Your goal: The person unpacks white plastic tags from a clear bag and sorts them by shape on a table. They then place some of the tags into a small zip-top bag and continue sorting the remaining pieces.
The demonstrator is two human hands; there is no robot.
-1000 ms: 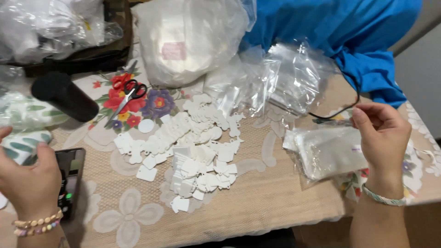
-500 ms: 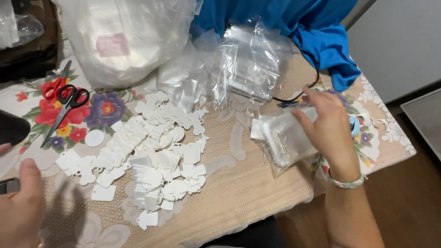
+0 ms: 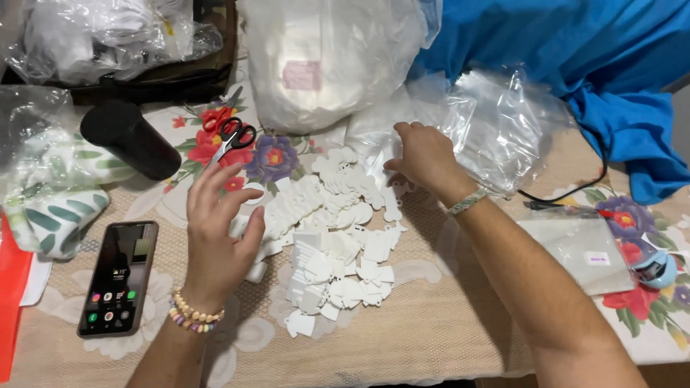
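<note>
Both hands rest with loose, spread fingers on the pile of white tags (image 3: 338, 244) mid-table: left hand (image 3: 215, 230) at its left edge, right hand (image 3: 424, 154) at its far end, gripping nothing.

– Where did the head view look from?

– From above the near edge of the table (image 3: 431, 345), tipped steeply down and facing the far side. The person's forearms ran in from the bottom of the frame, left hand (image 3: 215, 230) on the left, right hand (image 3: 428, 154) past the middle.

– How close was it?

– Close: the pile of white tags (image 3: 334, 237) sat mid-frame, and the tabletop ran off the left and far edges. Far left lay a clear bag (image 3: 108, 32), far right a blue cloth (image 3: 575, 50).

– Any second view sharing the scene?

– None; it was the only camera
</note>
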